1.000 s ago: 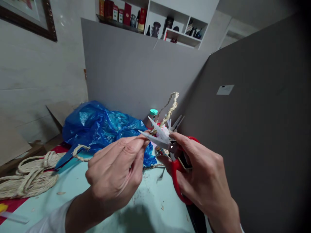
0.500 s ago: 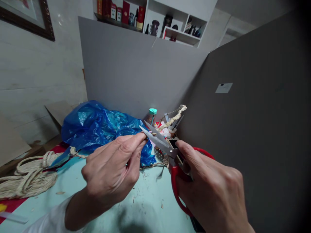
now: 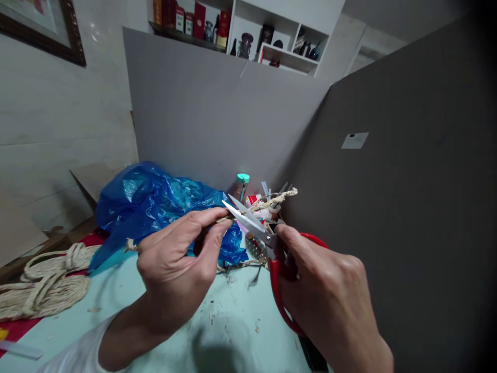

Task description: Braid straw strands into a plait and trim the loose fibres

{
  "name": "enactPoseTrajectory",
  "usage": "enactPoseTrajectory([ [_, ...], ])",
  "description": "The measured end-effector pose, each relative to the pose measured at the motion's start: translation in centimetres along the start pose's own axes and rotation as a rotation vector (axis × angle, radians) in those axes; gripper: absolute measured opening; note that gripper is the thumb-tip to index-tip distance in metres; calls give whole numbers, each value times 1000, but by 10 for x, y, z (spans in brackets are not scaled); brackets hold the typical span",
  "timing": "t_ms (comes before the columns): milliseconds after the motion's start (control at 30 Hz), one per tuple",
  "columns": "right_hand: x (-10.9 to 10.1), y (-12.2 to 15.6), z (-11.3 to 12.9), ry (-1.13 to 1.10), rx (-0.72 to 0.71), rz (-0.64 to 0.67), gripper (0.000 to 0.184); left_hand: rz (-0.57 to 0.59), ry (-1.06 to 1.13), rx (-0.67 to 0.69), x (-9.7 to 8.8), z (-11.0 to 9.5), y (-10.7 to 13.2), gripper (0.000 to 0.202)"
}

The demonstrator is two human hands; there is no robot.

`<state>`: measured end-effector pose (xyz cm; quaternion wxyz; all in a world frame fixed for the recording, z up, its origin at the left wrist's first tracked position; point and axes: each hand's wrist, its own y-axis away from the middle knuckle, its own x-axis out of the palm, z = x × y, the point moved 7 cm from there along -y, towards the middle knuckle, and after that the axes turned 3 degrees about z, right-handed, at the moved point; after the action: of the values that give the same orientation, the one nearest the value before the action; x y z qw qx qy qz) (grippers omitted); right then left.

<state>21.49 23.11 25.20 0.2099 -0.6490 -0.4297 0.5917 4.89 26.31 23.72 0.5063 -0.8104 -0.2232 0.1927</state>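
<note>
My left hand (image 3: 176, 256) pinches a thin braided straw-coloured cord (image 3: 282, 197) between thumb and forefinger. The cord's knobbly free end sticks out to the right, past the blades. In my right hand (image 3: 324, 285) is a pair of scissors (image 3: 254, 225) with red handles. Its blades are slightly parted, pointing left, and their tips lie by my left fingertips, across the cord. Whether the cord passes between the blades, I cannot tell. A small dark-faced block (image 3: 272, 227) shows by my right thumb, partly hidden.
A crumpled blue plastic bag (image 3: 155, 202) lies behind my left hand. Bundled braided cord (image 3: 58, 290) rests at the left. Beyond the scissors stand a jar with a turquoise lid (image 3: 243, 178) and some clutter. Small scraps dot the pale green tabletop (image 3: 233, 321). Grey panels (image 3: 217, 114) rise behind and right.
The cord's free end has dipped lower. My left thumb and forefinger have stretched out, showing more cord at their tips. My right hand with the scissors has shifted slightly left.
</note>
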Motion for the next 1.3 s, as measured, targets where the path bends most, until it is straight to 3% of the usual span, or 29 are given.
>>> enactPoseTrajectory([
  [167, 6, -1, 1, -1, 11, 70, 27, 45, -137, 250, -3, -20, -2, 13],
  [267, 7, -1, 3, 13, 19, 88, 32, 86, -176, 291, -3, -26, -1, 18],
  [400, 6, -2, 3, 15, 17, 62, 37, 126, -149, 262, 0, -27, -1, 21],
  [633, 13, -5, 2, -2, -33, 96, 30, 162, -106, 81, 4, -12, 1, 20],
  [867, 19, -4, -3, -127, -39, 119, 25, 87, -49, 46, -1, -9, 2, 15],
  [933, 20, -6, -8, -267, 21, 119, 23, 76, 9, -18, -2, -8, 0, 13],
  [1033, 27, -9, -24, -670, 221, 107, 11, 108, 164, -212, 2, 0, -3, 10],
  [1167, 49, -8, -44, -1271, 543, 44, 23, 268, 433, -470, 17, 13, 1, 8],
  [1300, 64, -10, -45, -1558, 637, 32, 33, 442, 630, -588, 32, 20, 9, 14],
])
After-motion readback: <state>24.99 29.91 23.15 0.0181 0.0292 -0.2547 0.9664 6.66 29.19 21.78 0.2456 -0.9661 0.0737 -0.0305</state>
